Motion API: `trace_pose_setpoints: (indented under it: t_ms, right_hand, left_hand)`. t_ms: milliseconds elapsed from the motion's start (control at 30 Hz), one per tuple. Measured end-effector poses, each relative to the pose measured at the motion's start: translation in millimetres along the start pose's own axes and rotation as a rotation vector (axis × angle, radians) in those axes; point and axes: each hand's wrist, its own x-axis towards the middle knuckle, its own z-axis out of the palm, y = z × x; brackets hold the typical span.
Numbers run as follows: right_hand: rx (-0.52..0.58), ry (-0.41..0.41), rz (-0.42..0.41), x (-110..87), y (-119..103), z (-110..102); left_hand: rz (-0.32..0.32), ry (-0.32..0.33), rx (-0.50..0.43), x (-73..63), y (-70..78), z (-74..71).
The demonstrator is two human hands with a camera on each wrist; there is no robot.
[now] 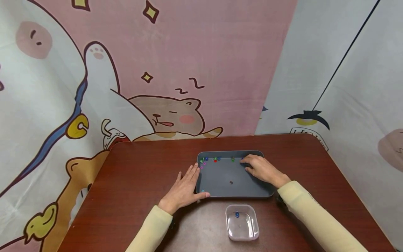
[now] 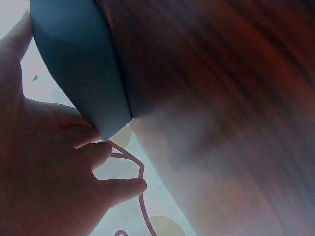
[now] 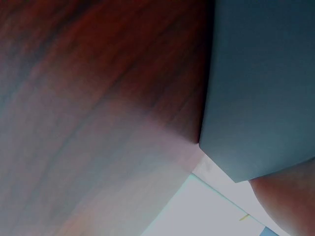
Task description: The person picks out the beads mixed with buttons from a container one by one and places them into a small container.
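Note:
A shallow grey tray (image 1: 220, 178) lies on the table, with several small coloured pieces along its far side. My left hand (image 1: 184, 190) rests against the tray's left edge, fingers straight and thumb at the near corner; the left wrist view shows these fingers (image 2: 81, 135) along the tray's outer wall. Over the tray's far right part is my right hand (image 1: 262, 169), its index fingertip at a tiny dark blue piece (image 1: 242, 159) and its thumb apart, lower down. A green piece (image 1: 233, 159) is just left of it. Only part of the right hand (image 3: 290, 191) shows in the right wrist view.
In front of the tray stands a clear square plastic container (image 1: 242, 236) with a blue piece (image 1: 237, 214) inside. Pink rings (image 1: 204, 163) and a red piece (image 1: 215, 161) lie at the tray's far left. A small brown piece (image 1: 231, 182) is near its middle.

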Motion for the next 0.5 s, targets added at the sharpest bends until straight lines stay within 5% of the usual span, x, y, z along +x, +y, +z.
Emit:
trace_pose_setpoints:
  t_ms: [500]
  right_hand:
    - [-0.027, 0.005, -0.001, -1.4, -0.4, 2.2]
  left_hand:
    - [0.009, 0.008, -0.010, -0.4, -0.4, 0.1]
